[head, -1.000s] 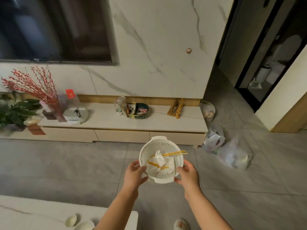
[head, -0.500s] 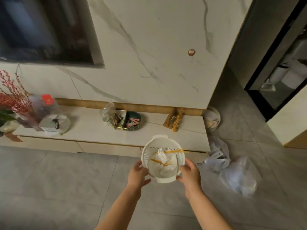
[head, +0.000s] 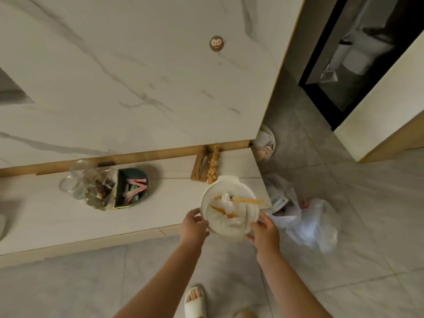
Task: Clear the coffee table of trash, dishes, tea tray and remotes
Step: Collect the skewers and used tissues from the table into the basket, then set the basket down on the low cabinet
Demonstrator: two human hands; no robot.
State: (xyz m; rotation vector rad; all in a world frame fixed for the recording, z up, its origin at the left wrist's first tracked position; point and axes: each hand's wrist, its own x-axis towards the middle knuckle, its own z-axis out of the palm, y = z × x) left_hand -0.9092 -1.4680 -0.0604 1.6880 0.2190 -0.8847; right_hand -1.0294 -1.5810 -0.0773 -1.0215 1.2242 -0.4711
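White perforated basket (head: 229,203) gripped at its near rim by both hands — left hand (head: 193,227) curled on the left edge, right hand (head: 263,232) on the right. Held in the air over the front corner of the low desk (head: 68,226), crumpled tissue (head: 226,206) and yellow sticks (head: 247,201) inside. Plastic bags (head: 307,222) on the floor just right — slippered foot (head: 195,301) below.

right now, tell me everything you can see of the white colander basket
The white colander basket looks like plastic, round, with a perforated wall and a small tab handle on its far rim. It is held in the air, tilted, over the edge of the low cabinet. The left hand and right hand grip opposite sides. Inside lie crumpled white tissue and yellow sticks.
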